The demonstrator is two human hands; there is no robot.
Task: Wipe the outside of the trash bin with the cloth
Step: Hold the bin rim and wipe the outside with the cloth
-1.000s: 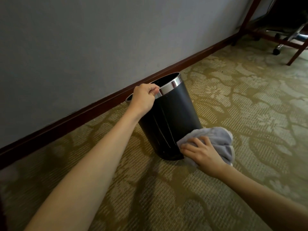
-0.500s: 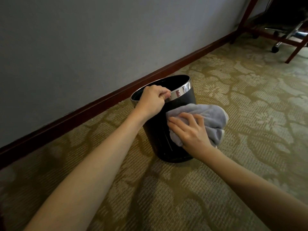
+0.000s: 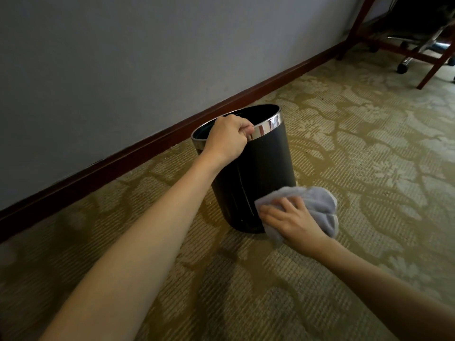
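Observation:
A black round trash bin (image 3: 266, 168) with a shiny chrome rim stands on the carpet near the wall. My left hand (image 3: 227, 139) grips the rim on its near left side, fingers curled over the edge. My right hand (image 3: 293, 221) presses a bunched grey cloth (image 3: 317, 205) against the lower right of the bin's outer wall, close to the floor. The fingers lie spread over the cloth and hold it. Pale vertical streaks show on the bin's dark side.
Patterned olive carpet (image 3: 369, 156) stretches all around. A grey wall with a dark red baseboard (image 3: 123, 158) runs behind the bin. At the far right stand red-brown wooden furniture legs (image 3: 433, 70) and an office chair's wheeled base (image 3: 403, 66).
My right hand has slid the cloth down the bin's side, from just under the rim to near the base. My left hand keeps its grip on the rim.

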